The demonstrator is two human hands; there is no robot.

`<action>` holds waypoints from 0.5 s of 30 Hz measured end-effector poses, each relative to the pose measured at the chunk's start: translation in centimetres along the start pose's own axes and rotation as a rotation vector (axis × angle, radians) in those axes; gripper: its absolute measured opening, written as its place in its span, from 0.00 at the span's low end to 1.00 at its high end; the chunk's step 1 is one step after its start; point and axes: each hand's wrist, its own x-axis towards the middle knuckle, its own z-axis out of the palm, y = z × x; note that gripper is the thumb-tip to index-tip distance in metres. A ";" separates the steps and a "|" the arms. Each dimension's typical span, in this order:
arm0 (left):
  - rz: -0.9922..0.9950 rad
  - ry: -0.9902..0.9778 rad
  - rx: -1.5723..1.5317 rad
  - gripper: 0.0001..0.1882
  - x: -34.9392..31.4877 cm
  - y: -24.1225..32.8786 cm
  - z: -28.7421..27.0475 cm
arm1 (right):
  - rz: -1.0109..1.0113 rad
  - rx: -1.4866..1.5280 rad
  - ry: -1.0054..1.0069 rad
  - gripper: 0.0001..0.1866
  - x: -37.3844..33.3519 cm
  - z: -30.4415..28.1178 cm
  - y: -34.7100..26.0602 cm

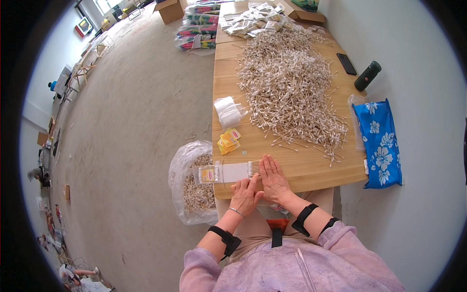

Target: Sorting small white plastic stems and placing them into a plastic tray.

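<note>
Near the table's front edge, a short row of cotton swabs [253, 168] lies side by side at the right end of a white strip [235, 173]. My right hand [275, 183] rests flat along the right end of this row, its fingers stretched forward and close together. Just left of it is my left hand [246, 196], with fingers extended to the near edge of the row and its thumb toward my right hand; no held object shows. At the strip's left end lies a clear packet [207, 174] with swabs and a yellow label.
A big heap of loose cotton swabs [292, 82] covers the table's middle. Yellow cards [228, 141] and white plastic bags [227, 112] lie at the left edge. On the right are a phone [346, 63], dark bottle [368, 76] and blue flowered pack [381, 145]. A swab-filled bag [179, 182] stands left.
</note>
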 end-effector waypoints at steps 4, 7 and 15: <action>-0.043 -0.021 0.007 0.33 0.2 0.2 -0.1 | 0.001 -0.014 0.002 0.48 0.0 -0.1 0.0; -0.041 -0.021 0.011 0.34 0.2 0.3 -0.1 | 0.002 -0.016 -0.010 0.47 0.0 -0.2 -0.1; -0.058 -0.039 0.009 0.33 0.5 0.2 0.0 | 0.000 0.013 -0.019 0.44 0.0 -0.3 -0.1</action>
